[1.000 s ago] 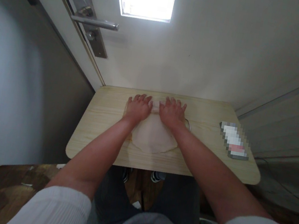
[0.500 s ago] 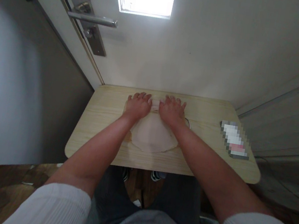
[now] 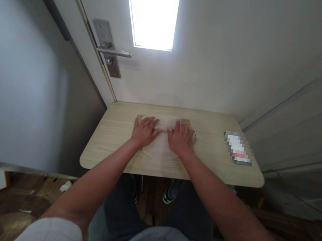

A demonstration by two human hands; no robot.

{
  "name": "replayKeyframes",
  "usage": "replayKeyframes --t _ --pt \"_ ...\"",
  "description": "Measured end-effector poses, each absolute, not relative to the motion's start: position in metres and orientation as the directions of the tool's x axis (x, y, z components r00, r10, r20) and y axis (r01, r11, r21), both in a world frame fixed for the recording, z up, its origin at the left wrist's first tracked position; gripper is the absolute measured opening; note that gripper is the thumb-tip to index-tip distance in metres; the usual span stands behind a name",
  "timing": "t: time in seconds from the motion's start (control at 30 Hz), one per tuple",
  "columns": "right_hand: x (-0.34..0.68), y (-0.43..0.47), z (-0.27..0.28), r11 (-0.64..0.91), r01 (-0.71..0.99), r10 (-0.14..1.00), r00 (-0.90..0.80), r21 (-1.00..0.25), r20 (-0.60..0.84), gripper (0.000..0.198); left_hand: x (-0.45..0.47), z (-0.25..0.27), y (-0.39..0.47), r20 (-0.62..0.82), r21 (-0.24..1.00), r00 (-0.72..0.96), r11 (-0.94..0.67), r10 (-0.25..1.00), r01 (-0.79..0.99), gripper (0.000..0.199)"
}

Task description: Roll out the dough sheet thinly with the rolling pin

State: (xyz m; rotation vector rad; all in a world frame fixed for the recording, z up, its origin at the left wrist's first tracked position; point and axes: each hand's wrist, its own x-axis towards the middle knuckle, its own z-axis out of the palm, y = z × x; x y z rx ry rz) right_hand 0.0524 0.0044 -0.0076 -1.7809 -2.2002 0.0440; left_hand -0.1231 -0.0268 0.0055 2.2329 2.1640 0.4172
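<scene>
A thin, pale, dough-like sheet with a rounded near edge lies on a small brown board, which has a metal ring at its right side. My left hand rests on the left part of the sheet, fingers stretched forward and apart. On the right part lies my right hand, also with fingers extended. Both thumbs point inward toward a faint crease or edge across the sheet. What lies under the palms is hidden.
The board sits on a light wooden table with rounded corners. A phone-shaped item, its face pixelated, lies at the right. Behind the table stands a white door with a metal handle and a bright window. A grey panel borders the left.
Both hands have come back from the far edge of the sheet toward its middle, so pale sheet now shows beyond them. The camera view has tilted up slightly.
</scene>
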Motion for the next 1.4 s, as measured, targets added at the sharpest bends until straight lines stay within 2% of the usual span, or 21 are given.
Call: replayKeyframes --t 0.13,0.33,0.47,0.67,0.87,1.17,1.4 --pt "0.062 -0.003 -0.013 0.27 0.935 0.945 -0.212 -0.228 0.249 0.053 -0.132 0.006 -0.034 0.226 0.244 -0.105 0.048 0.969 0.969 0.043" --pt "0.091 0.007 -0.012 0.263 0.919 0.948 -0.189 -0.295 0.258 0.044 -0.104 0.0 -0.031 0.27 0.305 0.001 -0.087 0.963 0.948 0.036" --pt "0.115 0.01 -0.01 0.216 0.933 0.951 -0.134 -0.287 0.279 0.042 -0.074 -0.004 -0.033 0.272 0.331 0.003 -0.097 0.962 0.939 0.034" --pt "0.121 0.016 -0.017 0.189 0.956 0.958 -0.129 -0.223 0.258 0.047 -0.062 0.002 -0.028 0.185 0.253 -0.01 -0.038 0.983 0.967 0.057" --pt "0.11 0.036 -0.02 0.168 0.958 0.96 -0.105 -0.232 0.261 0.054 -0.065 0.003 -0.009 0.177 0.201 0.008 -0.044 0.984 0.979 0.064" --pt "0.1 0.068 -0.013 0.171 0.963 0.958 -0.112 -0.209 0.265 0.058 -0.072 0.002 0.026 0.177 0.164 -0.005 -0.024 0.984 0.986 0.064" --pt "0.092 0.096 -0.009 0.173 0.969 0.967 -0.134 -0.178 0.217 0.056 -0.077 0.002 0.05 0.175 0.149 -0.011 -0.016 0.985 0.989 0.061"
